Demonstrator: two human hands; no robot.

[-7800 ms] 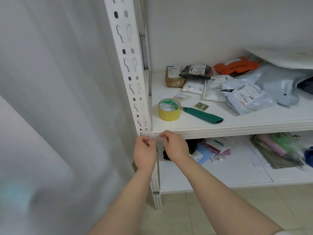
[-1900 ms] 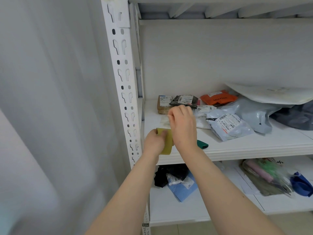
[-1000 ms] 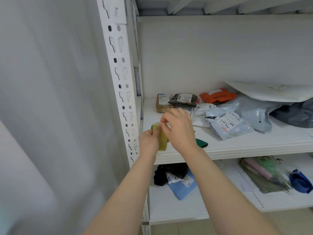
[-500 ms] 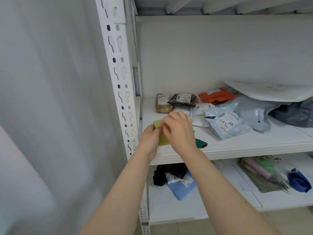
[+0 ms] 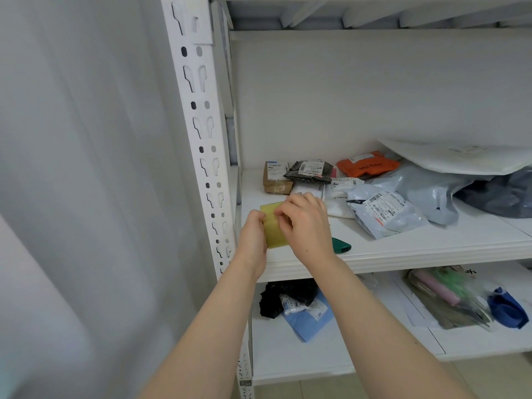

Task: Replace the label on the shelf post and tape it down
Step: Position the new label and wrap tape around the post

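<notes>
Tape roll (image 5: 273, 227), which lay on the shelf (image 5: 417, 249) some seconds ago, is now held up between both hands, just beside the shelf post (image 5: 203, 139). The left hand (image 5: 253, 240) grips its side with curled fingers. The right hand (image 5: 306, 224) pinches at its outer face (probably seeking the loose end). No strip is pulled yet, so taping waits.

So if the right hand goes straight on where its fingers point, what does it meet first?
The yellow tape roll: the right hand's fingers seem to pinch at it, with the left hand just beyond.
</notes>
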